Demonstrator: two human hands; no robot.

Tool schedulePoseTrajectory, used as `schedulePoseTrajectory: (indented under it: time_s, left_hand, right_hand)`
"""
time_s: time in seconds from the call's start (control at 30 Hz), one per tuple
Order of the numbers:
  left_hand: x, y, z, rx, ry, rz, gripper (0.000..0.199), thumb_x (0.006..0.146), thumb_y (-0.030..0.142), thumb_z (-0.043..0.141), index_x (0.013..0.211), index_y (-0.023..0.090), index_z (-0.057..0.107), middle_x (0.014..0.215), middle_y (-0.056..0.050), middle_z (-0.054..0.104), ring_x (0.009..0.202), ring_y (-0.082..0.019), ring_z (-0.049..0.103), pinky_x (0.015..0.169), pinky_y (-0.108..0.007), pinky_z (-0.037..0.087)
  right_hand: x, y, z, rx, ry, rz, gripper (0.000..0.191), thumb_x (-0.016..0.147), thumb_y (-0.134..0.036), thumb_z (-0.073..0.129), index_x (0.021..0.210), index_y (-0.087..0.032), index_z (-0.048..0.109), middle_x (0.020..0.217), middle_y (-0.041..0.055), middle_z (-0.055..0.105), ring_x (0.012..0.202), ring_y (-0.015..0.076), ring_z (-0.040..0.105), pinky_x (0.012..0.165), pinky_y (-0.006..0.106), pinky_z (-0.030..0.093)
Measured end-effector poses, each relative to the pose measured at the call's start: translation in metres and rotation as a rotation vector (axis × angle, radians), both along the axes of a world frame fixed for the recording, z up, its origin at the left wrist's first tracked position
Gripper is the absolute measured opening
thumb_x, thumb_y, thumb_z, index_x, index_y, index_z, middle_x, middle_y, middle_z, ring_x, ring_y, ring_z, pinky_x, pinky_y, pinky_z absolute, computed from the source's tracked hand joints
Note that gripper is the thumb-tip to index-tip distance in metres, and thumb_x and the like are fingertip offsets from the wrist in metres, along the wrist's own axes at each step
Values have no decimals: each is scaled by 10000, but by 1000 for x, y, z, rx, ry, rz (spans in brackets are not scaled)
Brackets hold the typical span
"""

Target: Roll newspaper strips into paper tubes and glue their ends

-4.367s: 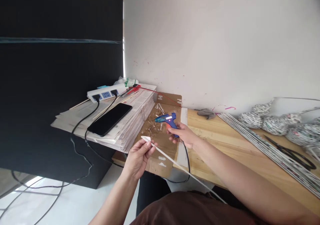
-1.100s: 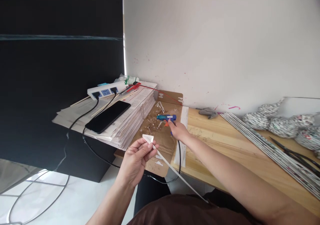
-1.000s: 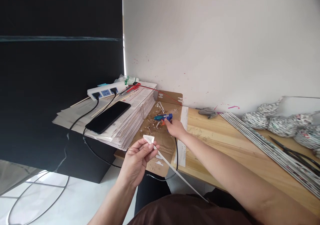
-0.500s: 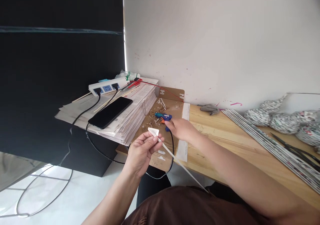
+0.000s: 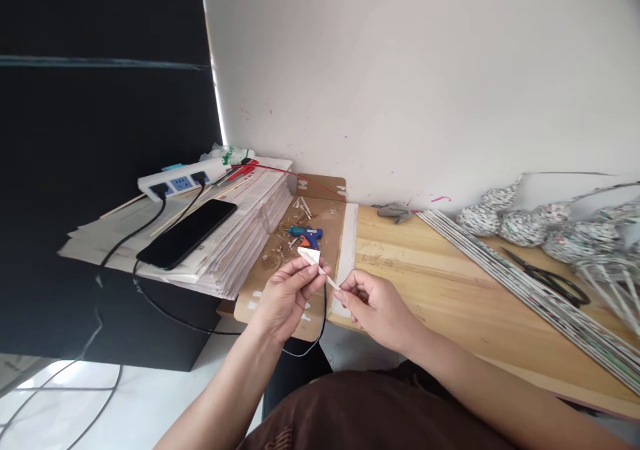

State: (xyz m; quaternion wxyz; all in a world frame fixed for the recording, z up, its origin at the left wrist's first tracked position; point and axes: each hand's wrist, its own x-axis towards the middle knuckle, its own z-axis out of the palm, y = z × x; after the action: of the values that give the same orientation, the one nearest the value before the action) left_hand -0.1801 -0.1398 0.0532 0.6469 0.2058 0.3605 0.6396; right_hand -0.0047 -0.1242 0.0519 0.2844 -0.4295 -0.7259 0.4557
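Observation:
In front of me I hold a thin white rolled paper tube [image 5: 329,281] with a flat, flared paper end. My left hand [image 5: 285,297] is closed around it just below the flare. A little lower along the tube, my right hand [image 5: 380,310] pinches it between thumb and fingers. Beyond my hands a blue and teal glue gun [image 5: 311,237] with an orange trigger lies on the brown cardboard [image 5: 325,220], among bits of dried glue and paper scraps. Its black cord runs down behind my hands.
To the left, a stack of newsprint sheets [image 5: 250,243] carries a phone [image 5: 187,233] and a white power strip [image 5: 181,182]. Long paper tubes [image 5: 500,277], black scissors [image 5: 550,278] and woven paper figures [image 5: 520,223] lie on the wooden table [image 5: 400,257] to the right. A wall stands behind.
My right hand has left the glue gun, which now lies on the cardboard, and come back to grip the paper tube. The view has shifted to the right.

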Motion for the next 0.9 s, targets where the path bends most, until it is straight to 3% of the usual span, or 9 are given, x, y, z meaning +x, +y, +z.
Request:
schedulePoseTrajectory:
  time_s: [0.17, 0.27, 0.5, 0.63, 0.7, 0.9]
  left_hand:
    - [4, -2, 1, 10, 30, -30, 86, 712, 68, 692, 795, 89, 679, 880, -91, 684, 893, -200, 672, 741, -204, 566]
    - [6, -2, 1, 10, 27, -35, 90, 724, 60, 677, 809, 86, 685, 872, -88, 682, 894, -194, 670, 727, -189, 565]
    - [9, -1, -5, -18, -17, -54, 109, 744, 32, 645, 830, 83, 689, 881, -87, 685, 882, -161, 671, 708, -149, 559]
    - [11, 0, -8, -23, -37, -78, 106, 733, 32, 658, 823, 82, 684, 844, -79, 684, 862, -154, 675, 703, -145, 559]
    - [11, 0, -8, -22, -42, -85, 89, 731, 36, 664, 805, 83, 680, 826, -77, 683, 846, -147, 677, 701, -141, 558]
    - [15, 4, -9, -26, -51, -74, 61, 708, 51, 696, 729, 91, 655, 797, -64, 678, 829, -143, 679, 705, -144, 560]
  right_hand:
    - [8, -6, 7, 172, -89, -15, 198, 883, -338, 500, 753, -192, 526, 585, -34, 513, 517, 87, 428, 513, 219, 339]
    - [12, -6, 6, 151, -62, -13, 218, 890, -349, 491, 751, -188, 535, 623, -20, 544, 551, 94, 466, 549, 227, 363]
    - [22, 0, 0, -387, 217, 152, 323, 878, -474, 492, 839, -157, 541, 699, -9, 540, 456, 40, 412, 422, 178, 298]
    - [26, 1, 3, -527, 283, 152, 351, 856, -486, 527, 832, -136, 546, 655, -22, 503, 436, 22, 358, 402, 162, 249]
    - [27, 1, 3, -505, 288, 150, 332, 838, -477, 557, 830, -145, 534, 662, -24, 512, 427, 21, 355, 395, 163, 238]
    - [30, -2, 1, -217, 129, 68, 295, 852, -472, 526, 801, -182, 514, 683, -19, 551, 423, 53, 451, 423, 192, 338]
